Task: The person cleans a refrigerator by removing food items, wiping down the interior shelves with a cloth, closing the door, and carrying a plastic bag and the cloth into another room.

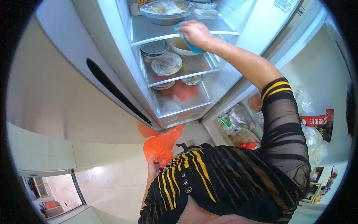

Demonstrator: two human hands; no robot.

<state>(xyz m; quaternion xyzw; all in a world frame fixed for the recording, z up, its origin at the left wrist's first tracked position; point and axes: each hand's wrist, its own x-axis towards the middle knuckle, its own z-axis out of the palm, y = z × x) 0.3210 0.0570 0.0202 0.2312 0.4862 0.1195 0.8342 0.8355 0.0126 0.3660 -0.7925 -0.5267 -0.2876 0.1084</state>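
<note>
My right hand [195, 34] is closed on a blue cloth [194, 48] at the front edge of the fridge's top visible shelf [149, 34]. Just behind it on that shelf sits a large bowl [164, 16] covered in plastic wrap. Low down, outside the fridge, my left hand [153, 167] grips an orange plastic bag [160, 146], which hangs partly crumpled; the fingertips are partly hidden by the bag. Below the cloth, a white bowl [181, 47] stands on the middle shelf, near a wrapped plate [166, 64].
The left fridge door [71, 86] has a long dark handle recess. The right door [317, 71] stands open, its bins holding plastic bags and a red and black packet [318, 123]. Glass shelves jut out with white front edges. Light tiles cover the floor [112, 168].
</note>
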